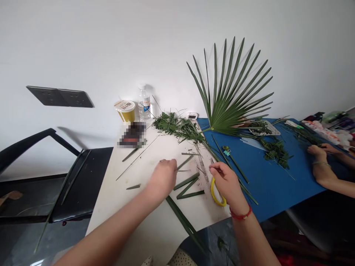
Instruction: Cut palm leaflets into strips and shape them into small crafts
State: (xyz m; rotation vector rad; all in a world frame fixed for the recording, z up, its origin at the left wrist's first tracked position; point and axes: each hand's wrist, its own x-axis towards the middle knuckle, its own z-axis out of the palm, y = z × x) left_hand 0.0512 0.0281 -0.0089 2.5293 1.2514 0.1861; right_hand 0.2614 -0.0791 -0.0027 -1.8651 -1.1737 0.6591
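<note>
My left hand (162, 177) rests on the white table (130, 207) with its fingers curled, pinching a thin green leaf sliver (185, 162). My right hand (226, 181), a red string round its wrist, is closed on yellow-handled scissors (216, 195), the loop showing under the palm. Between both hands lie cut green leaf strips (190, 186). A long folded leaf strip (183, 220) runs from below my left hand toward the table's near edge.
A large fan palm leaf (230, 92) stands behind a heap of leaf trimmings (177, 127). A yellow cup (126, 110) and water bottle (144, 103) stand by the wall. Another person's hands (321, 162) rest on the blue mat (271, 177). A black chair (80, 181) stands left.
</note>
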